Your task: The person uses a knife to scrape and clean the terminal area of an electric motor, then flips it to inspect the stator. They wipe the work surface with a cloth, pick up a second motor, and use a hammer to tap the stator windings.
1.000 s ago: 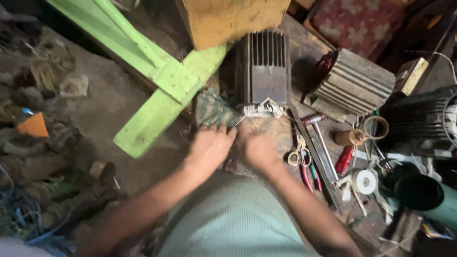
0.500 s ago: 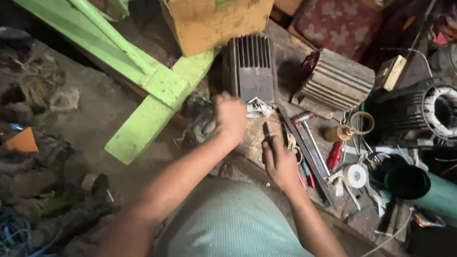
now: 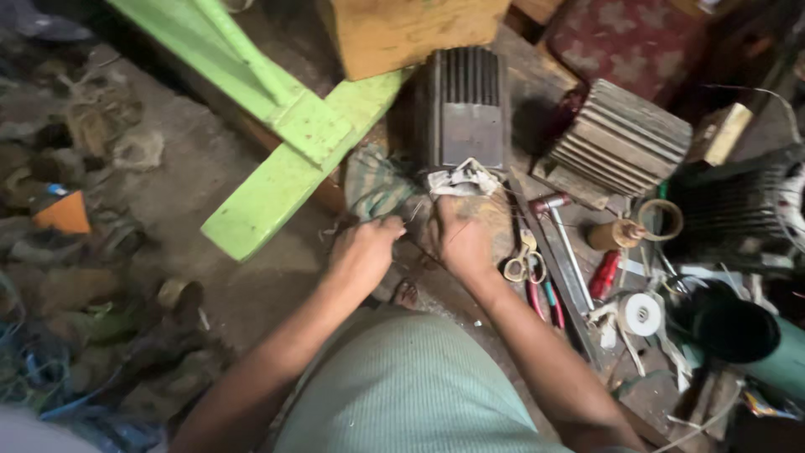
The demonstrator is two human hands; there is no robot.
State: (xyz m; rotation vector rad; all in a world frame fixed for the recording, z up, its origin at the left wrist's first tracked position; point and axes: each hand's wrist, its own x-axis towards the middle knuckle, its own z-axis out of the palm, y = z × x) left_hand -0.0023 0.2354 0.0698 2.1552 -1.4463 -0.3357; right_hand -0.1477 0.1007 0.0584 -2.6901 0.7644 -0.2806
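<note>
Half a second earlier, left hand up on the finned motor housing (image 3: 466, 105), right hand down by the scissors (image 3: 521, 260); now both drawn back together just below the housing's front edge. Left hand (image 3: 365, 252) curled narrow, fingertips pinched at thin strands, probably winding wire, beside a striped greenish cloth (image 3: 377, 189). Right hand (image 3: 457, 239) closed loosely, knuckles up, pressed against the crumpled white rag (image 3: 461, 179) at the housing's base; what lay inside the grip could not be told. Judged from that: reaching over, fine work on the wire resumed.

Housing dark grey cast metal, ribbed with straight parallel fins, flat plate on its face. A 2nd ribbed stator (image 3: 616, 143) tilted to the right. Green painted planks (image 3: 285, 159) chipped and matte; bench (image 3: 537, 75) grimy wood. White tape roll (image 3: 641, 315) round, smooth.
</note>
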